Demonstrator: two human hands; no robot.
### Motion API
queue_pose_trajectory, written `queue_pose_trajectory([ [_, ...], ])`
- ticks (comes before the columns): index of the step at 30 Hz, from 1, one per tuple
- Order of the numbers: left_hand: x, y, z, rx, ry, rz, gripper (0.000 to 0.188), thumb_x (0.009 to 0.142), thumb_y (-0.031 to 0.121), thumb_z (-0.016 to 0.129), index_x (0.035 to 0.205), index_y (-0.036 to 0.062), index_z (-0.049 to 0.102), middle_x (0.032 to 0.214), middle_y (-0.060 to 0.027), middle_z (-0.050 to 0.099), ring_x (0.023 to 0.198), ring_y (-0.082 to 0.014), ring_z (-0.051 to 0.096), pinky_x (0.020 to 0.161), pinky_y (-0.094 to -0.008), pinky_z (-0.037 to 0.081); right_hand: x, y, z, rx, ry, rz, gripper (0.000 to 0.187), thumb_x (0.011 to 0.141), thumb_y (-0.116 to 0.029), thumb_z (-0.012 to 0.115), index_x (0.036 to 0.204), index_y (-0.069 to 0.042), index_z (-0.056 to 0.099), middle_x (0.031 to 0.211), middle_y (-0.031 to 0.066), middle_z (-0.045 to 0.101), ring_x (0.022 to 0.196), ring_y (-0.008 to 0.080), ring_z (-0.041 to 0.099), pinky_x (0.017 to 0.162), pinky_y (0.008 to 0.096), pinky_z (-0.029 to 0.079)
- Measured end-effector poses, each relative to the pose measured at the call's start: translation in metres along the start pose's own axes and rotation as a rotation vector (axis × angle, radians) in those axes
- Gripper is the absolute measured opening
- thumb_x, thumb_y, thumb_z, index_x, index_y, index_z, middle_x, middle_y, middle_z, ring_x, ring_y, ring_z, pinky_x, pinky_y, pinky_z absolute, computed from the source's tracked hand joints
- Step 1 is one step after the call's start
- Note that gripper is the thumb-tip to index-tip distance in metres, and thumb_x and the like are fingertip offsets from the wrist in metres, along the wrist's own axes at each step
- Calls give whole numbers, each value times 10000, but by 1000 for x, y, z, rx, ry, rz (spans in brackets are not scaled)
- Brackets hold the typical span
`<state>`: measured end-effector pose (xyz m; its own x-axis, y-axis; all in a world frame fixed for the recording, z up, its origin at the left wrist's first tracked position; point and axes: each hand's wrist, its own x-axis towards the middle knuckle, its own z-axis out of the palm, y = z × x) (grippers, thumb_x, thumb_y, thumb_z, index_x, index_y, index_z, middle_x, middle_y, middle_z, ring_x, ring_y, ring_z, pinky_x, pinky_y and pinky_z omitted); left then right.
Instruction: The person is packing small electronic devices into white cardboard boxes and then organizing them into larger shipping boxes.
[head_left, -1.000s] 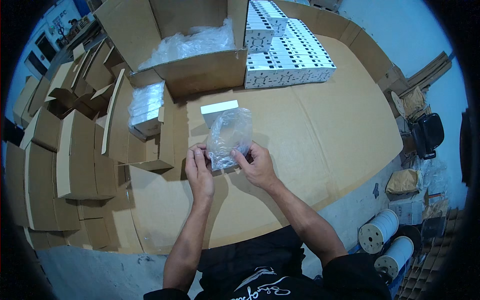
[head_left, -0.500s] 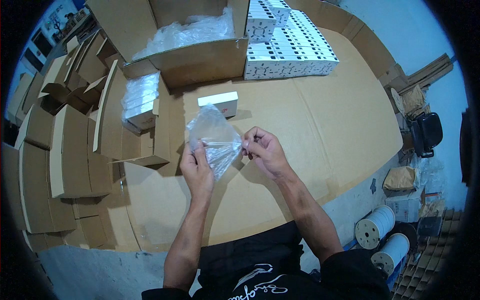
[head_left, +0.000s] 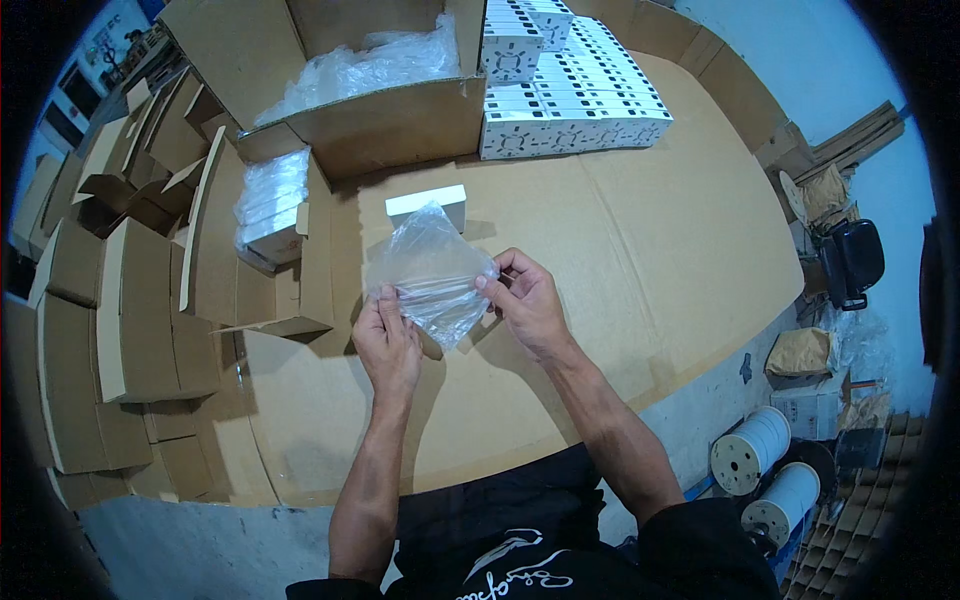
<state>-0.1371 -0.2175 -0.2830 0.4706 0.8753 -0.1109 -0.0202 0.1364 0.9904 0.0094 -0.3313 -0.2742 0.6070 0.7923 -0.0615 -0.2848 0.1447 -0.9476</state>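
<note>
Between my two hands a clear plastic bag [head_left: 432, 262] is stretched out above the cardboard-covered table. My left hand [head_left: 388, 345] pinches its left edge between thumb and fingers. At the opposite edge my right hand [head_left: 527, 303] has a pinch grip as well. The bag looks flat, with creases running across its lower half. Just beyond it a small white box [head_left: 450, 207] stands on the table, its lower left part hidden by the bag.
A large open carton [head_left: 400, 130] of clear plastic bags stands at the back. Left of it, a smaller carton [head_left: 318, 240] holds several bagged white boxes [head_left: 272, 215]. White printed boxes [head_left: 580, 110] are stacked at the back right. Empty brown cartons [head_left: 140, 310] crowd the left side.
The bag has been spread wider and flatter between my hands. My left hand has shifted slightly left, and my right hand has turned a little at the bag's edge.
</note>
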Motion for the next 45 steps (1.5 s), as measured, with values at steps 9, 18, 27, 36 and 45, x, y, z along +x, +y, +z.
queue_pose_trajectory([
  [9, 11, -5, -1, -104, 142, 158, 327, 1100, 288, 468, 1104, -1, 622, 957, -52, 615, 832, -97, 577, 724, -275, 499, -7, -11, 11, -36, -158, 123, 160, 932, -38, 719, 1040, -35, 601, 931, -10, 629, 808, 53, 598, 678, 212, 511],
  [18, 6, 2, -2, -149, -40, -11, 411, 886, 38, 782, 1233, -14, 568, 1086, -73, 659, 957, -139, 648, 812, -288, 549, -2, 1, 5, 27, -111, 121, 202, 931, -27, 714, 1091, -15, 592, 932, 15, 645, 789, 64, 614, 686, 213, 511],
  [27, 8, 10, -3, -178, -61, -95, 413, 879, 48, 789, 1231, -8, 580, 1093, -78, 673, 962, -142, 658, 816, -293, 558, -1, -7, 0, -45, -202, -78, 201, 936, 35, 669, 1132, 4, 638, 1053, 63, 645, 933, 93, 621, 784, 244, 528],
  [36, 8, 8, -1, -133, -56, -52, 394, 857, 70, 819, 1183, -15, 613, 1071, -76, 692, 937, -140, 669, 817, -299, 557, -1, -4, 1, -119, -168, 36, 109, 956, -6, 670, 1059, 28, 665, 988, 44, 670, 872, 101, 642, 769, 255, 546],
  [45, 9, 12, 0, -120, -73, -51, 394, 850, 76, 831, 1169, -13, 617, 1066, -77, 694, 921, -135, 667, 807, -292, 556, 4, 2, -10, 151, -190, 45, 109, 1017, -150, 615, 1018, -41, 630, 901, 12, 641, 807, 90, 600, 702, 242, 468],
])
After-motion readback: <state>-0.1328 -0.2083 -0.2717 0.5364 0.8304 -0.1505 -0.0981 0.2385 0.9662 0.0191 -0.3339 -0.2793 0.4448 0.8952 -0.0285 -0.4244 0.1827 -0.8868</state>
